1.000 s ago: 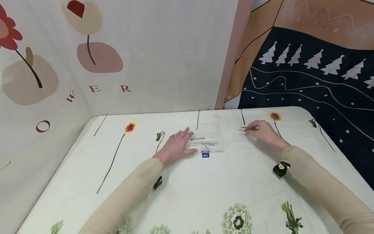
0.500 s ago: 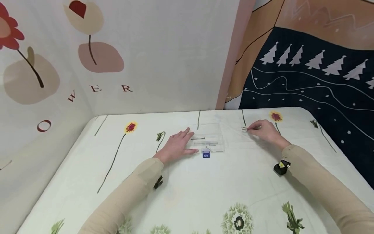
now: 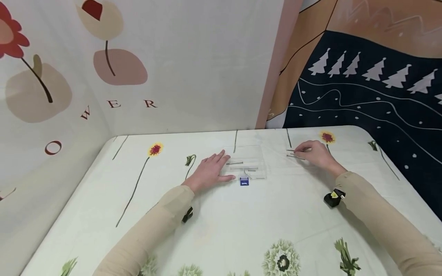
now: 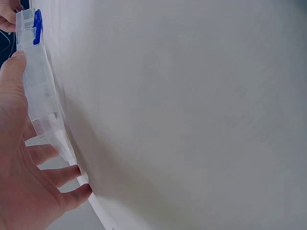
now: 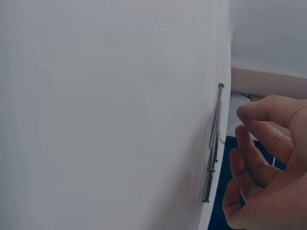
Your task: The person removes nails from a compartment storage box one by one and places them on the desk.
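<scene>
The left hand (image 3: 208, 172) rests with spread fingers at the left side of a clear plastic box (image 3: 260, 163), its thumb along the near edge. In the left wrist view the thumb (image 4: 13, 69) touches the box wall (image 4: 41, 81). A blue latch (image 3: 244, 181) sticks out at the box front. Inside the box lie a long nail (image 3: 236, 163) and a shorter nail (image 3: 251, 170). To the right, the right hand (image 3: 312, 152) hovers by several loose nails (image 3: 295, 156) on the table. Its bent fingers stand apart from the nails (image 5: 213, 148) in the right wrist view.
A table with a white flowered cloth (image 3: 221, 222) spreads beneath both arms. Behind it hangs a pale printed curtain (image 3: 193, 76), and a dark curtain with white trees (image 3: 362, 96) stands at the right. Black wrist straps (image 3: 333, 198) show at the sleeves.
The nails by the right hand, bunched at its fingertips half a second ago, now lie spread out in view. The left hand and the box keep their places.
</scene>
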`<state>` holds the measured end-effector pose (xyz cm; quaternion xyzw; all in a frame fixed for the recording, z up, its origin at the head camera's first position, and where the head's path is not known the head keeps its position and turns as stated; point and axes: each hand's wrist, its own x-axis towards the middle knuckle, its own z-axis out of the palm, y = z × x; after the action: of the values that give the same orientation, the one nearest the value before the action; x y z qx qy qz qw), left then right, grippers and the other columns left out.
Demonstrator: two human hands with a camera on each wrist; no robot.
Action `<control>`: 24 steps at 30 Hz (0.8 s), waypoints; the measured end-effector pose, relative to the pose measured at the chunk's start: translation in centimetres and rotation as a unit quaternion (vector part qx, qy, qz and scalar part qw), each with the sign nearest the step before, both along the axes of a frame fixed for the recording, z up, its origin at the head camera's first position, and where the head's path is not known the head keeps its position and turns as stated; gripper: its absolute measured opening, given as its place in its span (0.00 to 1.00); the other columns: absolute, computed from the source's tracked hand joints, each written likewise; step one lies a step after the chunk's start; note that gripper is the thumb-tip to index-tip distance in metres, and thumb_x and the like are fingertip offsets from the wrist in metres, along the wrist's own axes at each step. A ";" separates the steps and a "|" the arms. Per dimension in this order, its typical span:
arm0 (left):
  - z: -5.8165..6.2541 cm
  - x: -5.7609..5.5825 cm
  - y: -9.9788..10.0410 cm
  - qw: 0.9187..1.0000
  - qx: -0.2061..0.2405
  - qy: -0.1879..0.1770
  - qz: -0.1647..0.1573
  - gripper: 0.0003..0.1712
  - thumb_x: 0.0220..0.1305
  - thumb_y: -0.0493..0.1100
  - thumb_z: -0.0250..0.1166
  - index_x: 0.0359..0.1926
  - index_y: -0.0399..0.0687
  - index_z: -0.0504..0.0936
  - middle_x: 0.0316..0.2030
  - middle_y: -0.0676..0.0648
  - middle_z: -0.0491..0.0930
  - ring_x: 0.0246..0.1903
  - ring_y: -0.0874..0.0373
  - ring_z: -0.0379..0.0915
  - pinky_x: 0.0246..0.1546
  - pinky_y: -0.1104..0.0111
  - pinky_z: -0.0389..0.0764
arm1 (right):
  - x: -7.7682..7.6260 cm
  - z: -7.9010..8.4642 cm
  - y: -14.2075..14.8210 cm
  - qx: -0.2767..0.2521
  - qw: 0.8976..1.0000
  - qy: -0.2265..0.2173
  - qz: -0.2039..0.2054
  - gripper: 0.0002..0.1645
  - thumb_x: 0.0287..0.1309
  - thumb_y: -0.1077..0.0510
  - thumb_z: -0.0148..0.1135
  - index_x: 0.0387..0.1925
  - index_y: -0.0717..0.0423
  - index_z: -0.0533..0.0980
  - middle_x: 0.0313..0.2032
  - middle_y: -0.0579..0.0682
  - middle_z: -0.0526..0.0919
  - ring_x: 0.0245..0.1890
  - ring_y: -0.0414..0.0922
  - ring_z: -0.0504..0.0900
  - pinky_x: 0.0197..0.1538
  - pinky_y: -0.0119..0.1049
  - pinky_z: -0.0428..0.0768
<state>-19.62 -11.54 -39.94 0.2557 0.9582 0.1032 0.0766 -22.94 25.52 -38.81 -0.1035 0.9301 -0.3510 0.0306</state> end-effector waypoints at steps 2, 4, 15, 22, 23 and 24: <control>0.0 0.0 0.0 1.000 0.002 0.000 0.001 0.47 0.64 0.69 0.55 0.73 0.45 0.58 0.74 0.39 0.48 0.69 0.39 0.50 0.65 0.46 0.57 | 0.1 0.1 -0.2 -0.008 1.000 0.003 0.003 0.13 0.61 0.60 0.63 0.42 0.67 0.82 0.43 0.63 0.82 0.48 0.57 0.76 0.51 0.51 0.72; 0.0 0.0 0.0 1.000 0.002 0.000 0.002 0.48 0.64 0.69 0.55 0.73 0.45 0.58 0.73 0.39 0.48 0.69 0.39 0.50 0.65 0.47 0.56 | 0.3 0.2 -0.4 -0.021 1.000 0.006 0.005 0.13 0.61 0.60 0.63 0.42 0.67 0.82 0.44 0.63 0.82 0.48 0.58 0.76 0.52 0.52 0.72; 0.1 0.1 -0.1 1.000 -0.005 -0.002 0.006 0.47 0.64 0.69 0.56 0.73 0.45 0.57 0.74 0.40 0.48 0.69 0.39 0.50 0.65 0.47 0.56 | 0.9 0.4 -2.7 -0.070 0.997 0.022 0.031 0.10 0.62 0.62 0.61 0.41 0.66 0.82 0.46 0.62 0.81 0.51 0.56 0.75 0.56 0.52 0.72; 0.0 0.1 0.0 1.000 0.001 0.002 0.004 0.47 0.64 0.68 0.57 0.73 0.45 0.58 0.73 0.39 0.49 0.69 0.38 0.51 0.65 0.47 0.57 | 1.2 0.4 -4.7 -0.080 0.995 0.032 0.051 0.07 0.61 0.63 0.62 0.38 0.64 0.83 0.46 0.61 0.81 0.50 0.56 0.75 0.53 0.53 0.73; 0.0 0.1 0.0 1.000 0.001 0.003 0.003 0.46 0.64 0.68 0.57 0.73 0.45 0.59 0.73 0.39 0.50 0.69 0.38 0.51 0.64 0.46 0.58 | 1.3 0.4 -4.9 -0.080 0.995 0.031 0.052 0.07 0.61 0.63 0.63 0.38 0.63 0.83 0.46 0.60 0.81 0.50 0.56 0.75 0.52 0.52 0.73; 0.0 0.1 0.0 1.000 0.000 0.004 0.002 0.47 0.64 0.68 0.57 0.73 0.45 0.58 0.73 0.39 0.50 0.69 0.38 0.51 0.64 0.46 0.58 | 1.4 0.5 -5.2 -0.081 0.995 0.030 0.054 0.07 0.60 0.63 0.63 0.38 0.63 0.83 0.46 0.60 0.81 0.50 0.55 0.75 0.52 0.52 0.73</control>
<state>-19.51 -11.50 -39.93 0.2539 0.9590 0.1026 0.0728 -21.56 20.33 -38.35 -0.1661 0.8923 -0.4195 0.0135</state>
